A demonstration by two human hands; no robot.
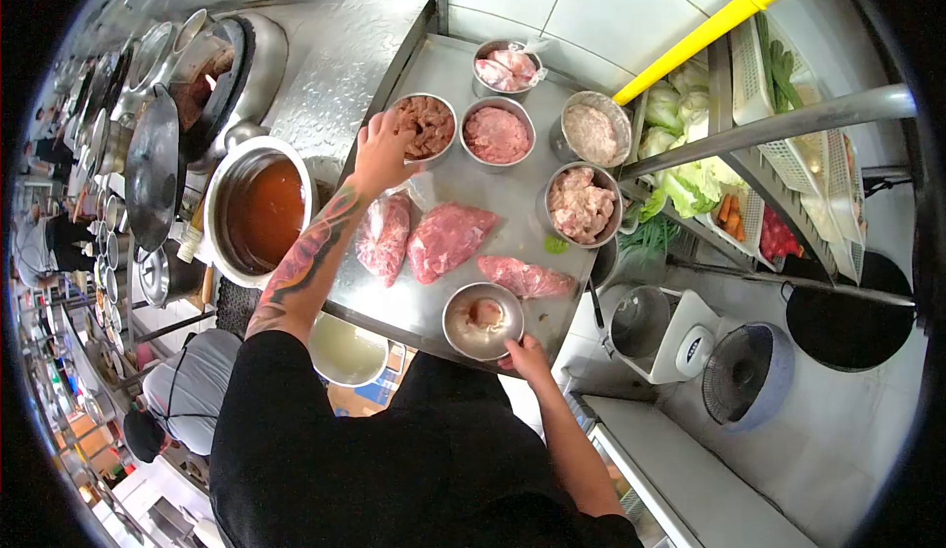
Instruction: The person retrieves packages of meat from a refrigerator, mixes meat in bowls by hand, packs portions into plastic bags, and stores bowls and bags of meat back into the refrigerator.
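Kitchen counter of stainless steel point(512, 188), two hands at two bowls.
Left hand point(382, 149) over left rim of round steel bowl of brown chopped meat point(428, 126), fingers bent, slightly apart; can't tell if they grip it or the meat. Right hand point(527, 357) below that brown-meat bowl, toward the body, fingers closed on the rim of shallow round silver metal bowl point(475, 329). Steel bowl of pink ground meat point(499, 135) just right of brown-meat bowl; raw red meat slab point(445, 240) below it.
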